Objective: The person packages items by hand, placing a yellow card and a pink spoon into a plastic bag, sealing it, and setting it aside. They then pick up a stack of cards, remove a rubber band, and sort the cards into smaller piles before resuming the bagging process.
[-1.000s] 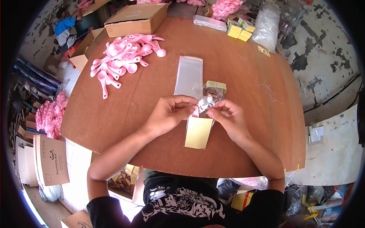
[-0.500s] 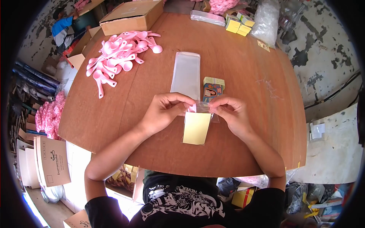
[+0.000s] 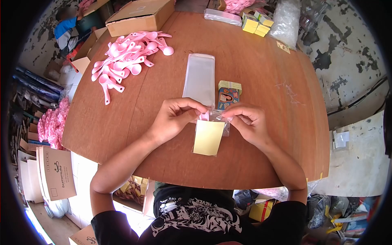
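My left hand (image 3: 173, 118) pinches the upper left of a clear plastic bag (image 3: 226, 130) near the table's front edge. A pale yellow card (image 3: 208, 138) shows in the bag, with a bit of pink at its top left beside my fingertips. My right hand (image 3: 248, 121) pinches the bag's upper right edge, fingers closed. Beyond my hands lies a stack of clear bags (image 3: 199, 77). Just right of that stack is a pile of printed cards (image 3: 229, 95). Pink scoops (image 3: 130, 55) are heaped at the table's left.
A cardboard box (image 3: 141, 18) stands at the table's back left. Small yellow boxes (image 3: 256, 24), a packet of clear bags (image 3: 223, 17) and a large plastic roll (image 3: 285, 24) lie at the back right. Another person (image 3: 67, 30) is at the far left.
The bag and yellow card have shifted slightly left. My right hand has moved a little left along the bag's top, and more clear plastic shows beside the card.
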Available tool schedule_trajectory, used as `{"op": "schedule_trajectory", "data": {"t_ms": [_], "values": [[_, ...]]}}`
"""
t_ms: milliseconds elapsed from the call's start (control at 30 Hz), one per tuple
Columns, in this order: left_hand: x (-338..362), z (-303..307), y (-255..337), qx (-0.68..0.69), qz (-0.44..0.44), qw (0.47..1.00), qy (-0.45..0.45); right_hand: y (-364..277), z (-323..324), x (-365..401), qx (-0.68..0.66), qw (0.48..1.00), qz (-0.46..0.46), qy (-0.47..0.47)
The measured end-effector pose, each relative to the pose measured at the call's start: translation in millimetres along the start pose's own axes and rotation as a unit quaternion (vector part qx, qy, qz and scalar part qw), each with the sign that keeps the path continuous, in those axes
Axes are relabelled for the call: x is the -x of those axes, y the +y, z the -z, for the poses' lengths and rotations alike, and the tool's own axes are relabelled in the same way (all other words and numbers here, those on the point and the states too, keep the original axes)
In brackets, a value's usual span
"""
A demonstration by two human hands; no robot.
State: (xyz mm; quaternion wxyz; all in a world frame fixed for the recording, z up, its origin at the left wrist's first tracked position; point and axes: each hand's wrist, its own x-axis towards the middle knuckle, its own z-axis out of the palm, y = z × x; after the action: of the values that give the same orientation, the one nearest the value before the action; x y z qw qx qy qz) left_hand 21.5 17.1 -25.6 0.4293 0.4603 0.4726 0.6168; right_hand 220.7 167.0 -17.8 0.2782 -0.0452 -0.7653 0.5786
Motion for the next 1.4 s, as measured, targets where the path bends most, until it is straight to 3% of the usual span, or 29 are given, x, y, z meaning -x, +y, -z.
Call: {"op": "schedule_trajectory", "data": {"t_ms": [233, 300, 567, 733, 800, 900, 933, 1000, 1067, 1100, 1167, 1200, 1267, 1300, 1367, 1400], "values": [[1.5, 2.5, 1.9, 0.091, 0.036, 0.995, -0.015, 0.6, 0.1, 0.8, 0.023, 0.999, 0.03, -0.008], [-0.7, -0.2, -4.0, -0.083, -0.06, 0.994, -0.029, 1.7, -0.2, 2.6, -0.007, 1.0, 0.025, -0.006], [1.9, -1.9, 15.8, -0.046, -0.007, 0.999, -0.018, -1.4, -15.5, 7.4, -0.005, 0.999, -0.032, 0.017], [46.1, -5.9, 71.9, -0.138, 0.036, 0.988, -0.053, -6.8, -6.3, 9.1, -0.149, 0.989, -0.013, 0.015], [77.6, -5.0, 81.6, -0.257, -0.114, 0.948, -0.15, -12.3, -2.1, 7.0, -0.115, 0.993, -0.016, 0.024], [133.9, 3.3, 72.7, -0.277, -0.038, 0.918, -0.282, -10.9, 0.9, 2.5, -0.091, 0.995, -0.02, 0.047], [156.6, 13.5, 58.3, -0.283, 0.047, 0.906, -0.312, -9.7, 1.2, 0.4, -0.086, 0.995, -0.024, 0.048], [184.9, 28.2, 46.3, -0.368, 0.182, 0.867, -0.283, -7.7, 0.8, -3.4, -0.085, 0.995, -0.027, 0.054], [209.2, 44.7, 34.9, -0.527, 0.234, 0.779, -0.246, -7.3, -1.3, -5.0, -0.06, 0.994, -0.045, 0.076], [223.0, 54.3, 25.7, -0.526, 0.236, 0.779, -0.247, -8.2, -2.6, -4.1, -0.062, 0.994, -0.046, 0.076], [247.8, 70.6, 5.7, -0.588, 0.308, 0.737, -0.128, -12.2, -2.7, -5.5, -0.028, 0.99, -0.06, 0.122], [256.7, 74.6, -3.1, -0.587, 0.308, 0.738, -0.123, -16.9, -2.0, -6.1, -0.027, 0.991, -0.058, 0.117], [267.4, 78.7, -15.0, -0.65, 0.216, 0.723, -0.092, -33.1, 1.4, -4.0, 0.028, 0.979, 0.019, 0.201], [269.3, 78.2, -16.2, -0.648, 0.215, 0.725, -0.089, -46.3, 5.1, -3.0, 0.065, 0.963, 0.055, 0.255], [271.9, 72.2, -14.2, -0.614, 0.237, 0.727, -0.194, -86.5, 14.5, 2.2, 0.064, 0.927, 0.147, 0.339], [262.6, 63.4, -4.2, -0.611, 0.237, 0.731, -0.191, -112.8, 21.3, 8.1, 0.025, 0.906, 0.204, 0.369]]}}
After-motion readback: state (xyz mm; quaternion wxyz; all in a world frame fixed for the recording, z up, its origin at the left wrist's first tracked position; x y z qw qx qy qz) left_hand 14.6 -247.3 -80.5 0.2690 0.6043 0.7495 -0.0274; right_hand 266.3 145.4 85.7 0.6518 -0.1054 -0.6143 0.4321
